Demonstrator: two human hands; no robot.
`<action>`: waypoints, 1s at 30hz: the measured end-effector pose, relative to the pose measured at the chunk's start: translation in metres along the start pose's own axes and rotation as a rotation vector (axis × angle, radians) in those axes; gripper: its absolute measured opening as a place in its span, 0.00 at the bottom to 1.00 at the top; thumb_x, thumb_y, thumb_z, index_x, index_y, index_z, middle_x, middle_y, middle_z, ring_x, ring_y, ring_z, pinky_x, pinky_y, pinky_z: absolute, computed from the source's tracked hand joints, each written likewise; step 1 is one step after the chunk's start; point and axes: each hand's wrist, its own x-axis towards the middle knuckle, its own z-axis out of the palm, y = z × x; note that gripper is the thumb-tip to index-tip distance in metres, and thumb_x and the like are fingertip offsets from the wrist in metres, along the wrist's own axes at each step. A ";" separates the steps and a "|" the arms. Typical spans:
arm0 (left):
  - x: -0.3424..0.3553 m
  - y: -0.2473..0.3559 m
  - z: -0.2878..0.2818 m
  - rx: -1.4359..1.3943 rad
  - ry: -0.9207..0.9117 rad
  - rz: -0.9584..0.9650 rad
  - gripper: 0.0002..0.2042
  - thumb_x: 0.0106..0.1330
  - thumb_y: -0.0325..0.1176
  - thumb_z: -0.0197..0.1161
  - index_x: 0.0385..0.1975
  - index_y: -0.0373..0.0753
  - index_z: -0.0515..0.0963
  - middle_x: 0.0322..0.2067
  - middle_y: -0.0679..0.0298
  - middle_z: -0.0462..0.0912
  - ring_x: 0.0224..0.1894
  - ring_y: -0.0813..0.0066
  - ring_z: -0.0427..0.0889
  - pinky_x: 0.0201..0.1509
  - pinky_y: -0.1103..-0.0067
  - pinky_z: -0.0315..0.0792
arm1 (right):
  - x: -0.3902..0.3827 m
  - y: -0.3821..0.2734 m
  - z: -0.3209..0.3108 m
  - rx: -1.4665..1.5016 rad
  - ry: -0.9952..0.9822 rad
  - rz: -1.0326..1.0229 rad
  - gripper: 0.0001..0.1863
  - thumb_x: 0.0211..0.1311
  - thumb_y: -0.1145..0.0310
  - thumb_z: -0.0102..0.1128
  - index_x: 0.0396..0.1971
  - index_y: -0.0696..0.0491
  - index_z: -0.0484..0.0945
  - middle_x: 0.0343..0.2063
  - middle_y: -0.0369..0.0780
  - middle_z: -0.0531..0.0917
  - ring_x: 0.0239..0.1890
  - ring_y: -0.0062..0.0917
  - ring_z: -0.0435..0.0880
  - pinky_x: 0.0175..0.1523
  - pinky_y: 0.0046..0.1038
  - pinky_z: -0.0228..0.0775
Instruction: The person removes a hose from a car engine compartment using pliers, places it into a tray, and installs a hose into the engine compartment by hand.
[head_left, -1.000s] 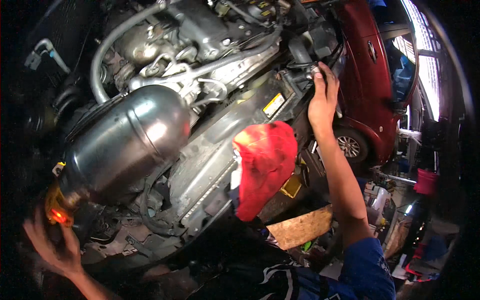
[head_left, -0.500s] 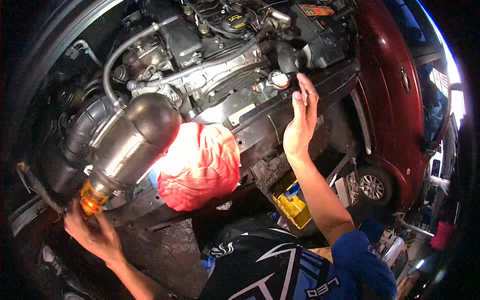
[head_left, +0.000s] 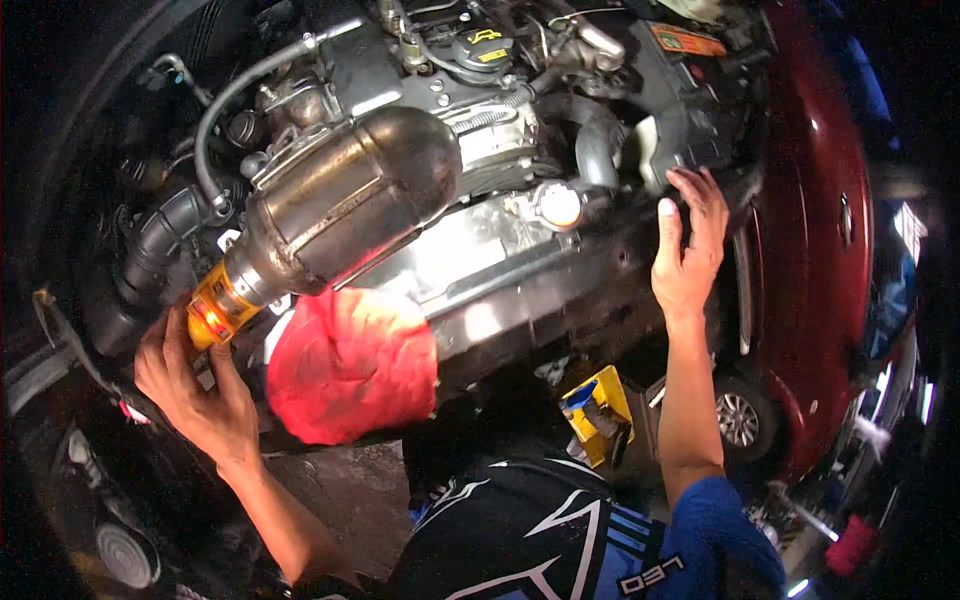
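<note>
While the left hand (head_left: 200, 400) pinches the yellow end (head_left: 220, 305) of a metal canister (head_left: 355, 195), probably because that body is too broad to wrap, the canister slants over the engine (head_left: 365, 70). Well apart, to the canister's right, the right hand (head_left: 692, 245) hovers empty, fingers loosely open, perhaps for balance. Red fabric (head_left: 352, 370) sits just below the canister; to its lower right lies a yellow tray (head_left: 613, 388); farthest right of it stands a red car (head_left: 812, 300).

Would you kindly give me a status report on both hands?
Left hand at yellow end of metal canister, grip unclear. Right hand open, apparently empty. Canister slanted, hiding part of engine. Red fabric just below canister.
</note>
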 end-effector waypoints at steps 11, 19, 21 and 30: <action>-0.001 0.084 0.051 0.142 0.065 -0.217 0.20 0.58 0.28 0.64 0.52 0.34 0.75 0.49 0.54 0.78 0.54 0.51 0.71 0.61 0.60 0.60 | 0.030 0.038 0.015 0.205 -0.378 0.006 0.16 0.57 0.75 0.57 0.47 0.57 0.79 0.49 0.45 0.79 0.57 0.45 0.73 0.64 0.43 0.60; -0.008 0.079 0.063 0.125 0.140 -0.237 0.21 0.58 0.20 0.62 0.53 0.31 0.71 0.52 0.52 0.76 0.55 0.51 0.71 0.60 0.60 0.63 | 0.044 0.045 0.010 0.235 -0.639 0.028 0.17 0.57 0.70 0.57 0.47 0.53 0.79 0.51 0.43 0.78 0.56 0.42 0.74 0.61 0.44 0.59; -0.008 0.077 0.062 0.149 0.121 -0.164 0.22 0.58 0.19 0.60 0.54 0.31 0.70 0.52 0.52 0.76 0.54 0.51 0.71 0.59 0.60 0.64 | 0.056 0.051 0.011 0.266 -0.661 0.027 0.17 0.57 0.71 0.58 0.47 0.54 0.79 0.50 0.43 0.78 0.55 0.42 0.75 0.60 0.44 0.61; -0.012 0.069 0.062 0.259 0.119 -0.184 0.24 0.53 0.25 0.73 0.50 0.32 0.74 0.50 0.54 0.78 0.54 0.53 0.74 0.65 0.59 0.63 | 0.130 0.065 0.059 0.798 -1.063 -0.162 0.17 0.57 0.79 0.51 0.48 0.60 0.75 0.39 0.45 0.82 0.46 0.39 0.80 0.54 0.37 0.70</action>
